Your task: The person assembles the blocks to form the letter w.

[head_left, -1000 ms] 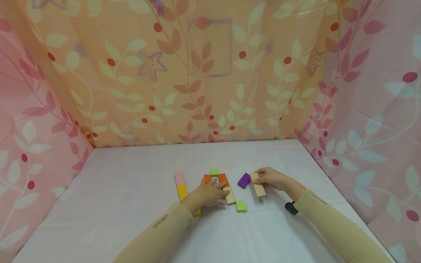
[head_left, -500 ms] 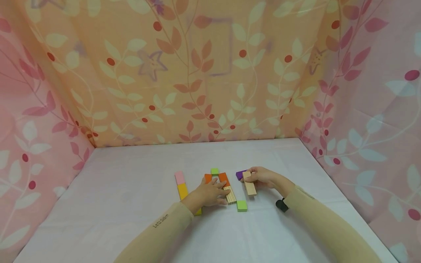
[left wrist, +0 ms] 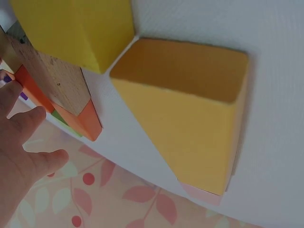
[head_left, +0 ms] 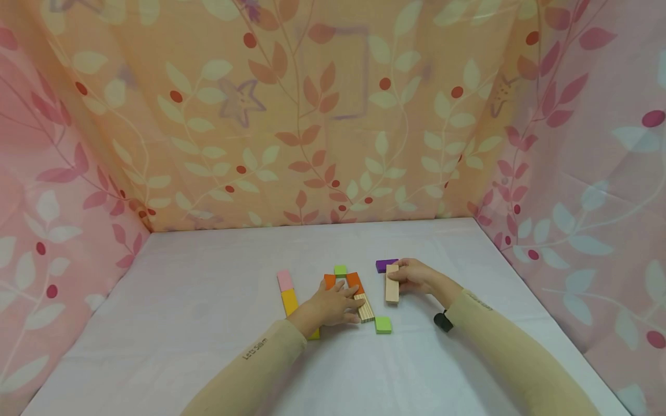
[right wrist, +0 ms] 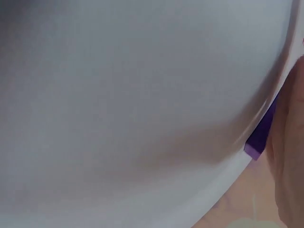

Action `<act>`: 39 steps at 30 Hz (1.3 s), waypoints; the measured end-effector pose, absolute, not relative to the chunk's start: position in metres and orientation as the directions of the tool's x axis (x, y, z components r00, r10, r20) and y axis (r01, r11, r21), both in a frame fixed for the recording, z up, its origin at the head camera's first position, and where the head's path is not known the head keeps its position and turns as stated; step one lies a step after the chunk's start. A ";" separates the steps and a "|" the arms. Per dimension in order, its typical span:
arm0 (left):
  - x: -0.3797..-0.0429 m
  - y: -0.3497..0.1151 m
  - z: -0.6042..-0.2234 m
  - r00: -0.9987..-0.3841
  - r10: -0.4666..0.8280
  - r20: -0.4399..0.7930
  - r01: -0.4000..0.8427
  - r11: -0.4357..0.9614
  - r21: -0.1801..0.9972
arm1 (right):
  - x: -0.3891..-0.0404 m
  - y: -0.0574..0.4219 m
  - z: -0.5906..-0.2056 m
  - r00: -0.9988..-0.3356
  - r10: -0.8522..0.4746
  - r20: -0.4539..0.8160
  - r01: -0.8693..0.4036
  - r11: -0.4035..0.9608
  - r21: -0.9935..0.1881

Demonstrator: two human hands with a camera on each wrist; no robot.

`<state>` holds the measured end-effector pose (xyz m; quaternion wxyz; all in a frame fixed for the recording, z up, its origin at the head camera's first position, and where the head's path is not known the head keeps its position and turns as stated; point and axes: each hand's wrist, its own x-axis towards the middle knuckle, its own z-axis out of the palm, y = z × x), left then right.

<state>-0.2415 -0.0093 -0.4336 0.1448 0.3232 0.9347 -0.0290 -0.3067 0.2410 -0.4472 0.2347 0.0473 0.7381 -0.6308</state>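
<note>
My right hand (head_left: 416, 276) pinches a plain wooden block (head_left: 392, 286) between thumb and fingers. Just behind that block lies a purple block (head_left: 384, 266), its near side close to the fingertips; the right wrist view shows an end of the purple block (right wrist: 256, 142) beside the hand. Fingers spread, my left hand (head_left: 325, 305) rests over the row in the middle, fingertips at a striped wooden block (head_left: 366, 310) and an orange block (head_left: 354, 283). A second orange block (head_left: 329, 280) is partly covered by that hand. A small green block (head_left: 340, 270) sits between the orange ones at the far end.
Left of my left hand, a pink block (head_left: 285, 280), an amber block (head_left: 289, 300) and a yellow block (head_left: 314, 335) form a line. Another green block (head_left: 383, 325) lies by the striped block's near end. Patterned curtains (head_left: 312, 144) surround the white table (head_left: 208, 277).
My right hand has moved left and slightly away from me with the wooden block, which has turned straighter. The purple block has shifted back and turned sideways. My left hand has stayed in place.
</note>
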 end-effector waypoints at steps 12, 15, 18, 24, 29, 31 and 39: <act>-0.241 -0.009 -0.431 -0.749 0.596 -0.291 0.613 0.789 0.039 | -0.288 0.235 -0.448 -0.927 -0.132 -0.352 0.177 0.672 -0.719; -0.240 -0.010 -0.430 -0.749 0.596 -0.288 0.612 0.790 0.042 | -0.284 0.233 -0.447 -0.922 -0.143 -0.360 0.153 0.719 -0.678; -0.240 -0.009 -0.429 -0.748 0.597 -0.288 0.614 0.788 0.040 | -0.281 0.233 -0.447 -0.925 -0.150 -0.350 0.133 0.734 -0.666; -0.240 -0.009 -0.430 -0.746 0.601 -0.287 0.620 0.784 0.032 | -0.281 0.237 -0.448 -0.928 -0.152 -0.341 0.136 0.713 -0.687; -0.241 -0.009 -0.430 -0.743 0.604 -0.289 0.624 0.781 0.030 | -0.280 0.240 -0.447 -0.917 -0.161 -0.366 0.151 0.707 -0.690; -0.241 -0.009 -0.429 -0.742 0.605 -0.289 0.625 0.780 0.029 | -0.279 0.240 -0.447 -0.915 -0.164 -0.369 0.151 0.708 -0.689; -0.240 -0.009 -0.429 -0.746 0.599 -0.292 0.617 0.786 0.037 | -0.280 0.240 -0.450 -0.916 -0.166 -0.366 0.151 0.700 -0.697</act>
